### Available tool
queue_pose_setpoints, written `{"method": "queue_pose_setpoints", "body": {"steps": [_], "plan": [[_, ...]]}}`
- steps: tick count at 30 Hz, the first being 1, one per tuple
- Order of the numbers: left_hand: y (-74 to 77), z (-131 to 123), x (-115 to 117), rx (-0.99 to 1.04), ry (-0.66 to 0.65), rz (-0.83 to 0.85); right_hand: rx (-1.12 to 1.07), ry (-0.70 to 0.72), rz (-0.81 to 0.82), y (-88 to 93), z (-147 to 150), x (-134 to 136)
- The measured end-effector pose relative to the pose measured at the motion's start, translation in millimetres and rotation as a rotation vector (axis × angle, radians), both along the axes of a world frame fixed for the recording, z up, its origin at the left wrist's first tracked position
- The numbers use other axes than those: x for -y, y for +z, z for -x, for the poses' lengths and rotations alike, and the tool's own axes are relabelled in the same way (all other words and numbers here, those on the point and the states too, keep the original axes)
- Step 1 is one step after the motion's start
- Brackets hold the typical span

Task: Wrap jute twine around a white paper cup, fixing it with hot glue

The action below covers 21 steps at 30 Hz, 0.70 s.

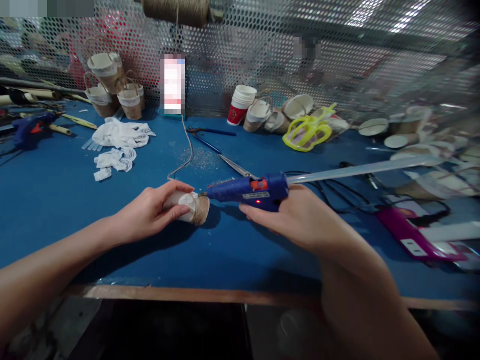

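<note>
Back from the worktop's (210, 265) front edge, abt. midway along, my L hand (157, 212) pinches a small cup (201, 210) part-wrapped w/ twine, tipped sideways; my R hand (296, 217) is curled round a blue glue gun (240, 192), nozzle at the twine. Beyond lie scissors (236, 166), then pliers (217, 132); stacked paper cups (240, 107) stand nr the back edge.

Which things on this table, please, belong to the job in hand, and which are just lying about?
In use:
Glue gun in the right hand
Twine-wrapped cup in the left hand
Twine from the spool

Apparently lying about:
Pliers
Other glue gun
Red paper cups
</note>
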State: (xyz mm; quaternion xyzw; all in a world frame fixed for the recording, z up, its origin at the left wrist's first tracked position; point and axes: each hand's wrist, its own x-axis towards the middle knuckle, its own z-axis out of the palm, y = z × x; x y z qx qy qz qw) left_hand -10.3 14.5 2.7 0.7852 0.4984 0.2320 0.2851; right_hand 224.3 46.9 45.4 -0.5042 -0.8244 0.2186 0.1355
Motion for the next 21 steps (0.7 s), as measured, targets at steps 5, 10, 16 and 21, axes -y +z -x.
{"method": "queue_pose_setpoints", "body": {"steps": [5, 10, 16, 21], "plan": [[1.7, -1.0, -0.2, 0.002, 0.009, 0.010, -0.016, -0.102, 0.122, 4.5, -1.5, -0.7], [2.9, -0.9, -0.2, -0.013, 0.003, 0.029, -0.273, -0.173, 0.170, 4.9, -8.3, -16.2], [-1.2, -0.9, -0.9, -0.045, -0.003, -0.003, -0.290, -0.452, 0.042, -13.6, -20.2, -70.6], [-4.8, -2.3, -1.0, -0.009, -0.004, -0.022, -0.103, -0.582, 0.069, -32.2, -24.2, -108.6]]}}
